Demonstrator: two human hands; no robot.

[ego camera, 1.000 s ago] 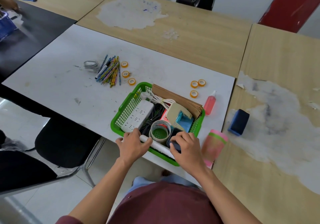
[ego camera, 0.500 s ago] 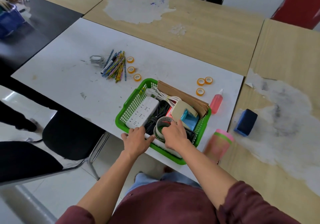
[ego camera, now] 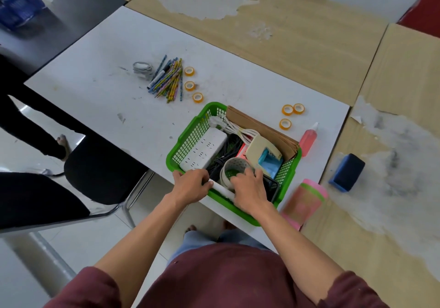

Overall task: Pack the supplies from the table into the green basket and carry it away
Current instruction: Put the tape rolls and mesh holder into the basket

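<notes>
Left hand: my fingers are curled round one end of a smooth white paper tube lying along the near rim.
Right hand: my fingers bend over and grip the edge of a wide off-white tape roll.
Basket: the green plastic lattice basket sits at the near edge of the scuffed white table, under both hands.
Packed: glossy white power strip, tangled black cables, flat brown paper bags, cream-and-blue dispenser.
Left out: thin coloured pencils, small yellow tape rolls, translucent pink squeeze bottle, coiled grey cable.
Progress: roughly half packed, I judge; carrying not begun.
</notes>
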